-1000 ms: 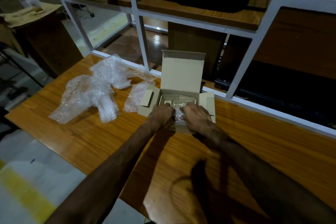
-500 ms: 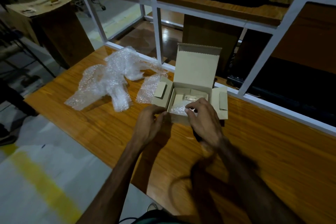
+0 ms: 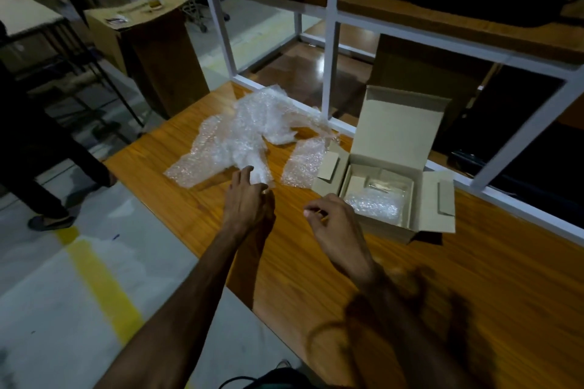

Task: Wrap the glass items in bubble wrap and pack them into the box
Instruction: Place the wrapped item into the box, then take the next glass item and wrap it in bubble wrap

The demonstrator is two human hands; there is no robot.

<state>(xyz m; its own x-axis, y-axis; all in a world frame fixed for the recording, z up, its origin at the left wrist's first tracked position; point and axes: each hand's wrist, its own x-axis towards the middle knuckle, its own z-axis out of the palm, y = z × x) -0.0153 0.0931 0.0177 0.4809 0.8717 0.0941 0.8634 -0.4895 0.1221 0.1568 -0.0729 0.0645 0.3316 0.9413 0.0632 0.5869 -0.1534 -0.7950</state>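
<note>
Cardboard box [image 3: 390, 148] open on wooden tabletop [image 3: 474, 278], bubble-wrapped item [image 3: 374, 207] inside it, loose bubble wrap [image 3: 243, 133] left of box, left hand [image 3: 248, 199] spread at its edge, right hand [image 3: 335, 226] loosely curled, empty

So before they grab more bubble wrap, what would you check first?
1. Left hand free to grasp: ok, fingers open at the edge of the loose bubble wrap.
2. Right hand empty: ok, nothing is seen in it.
3. Box open: ok, lid upright, side flaps spread.
4. Wrapped bundle seated inside the box: ok, it lies in the near part.
5. Room left in the box: cannot tell, the far part is dim.
6. Another glass item waiting on the table: not ok, none in view.
</note>
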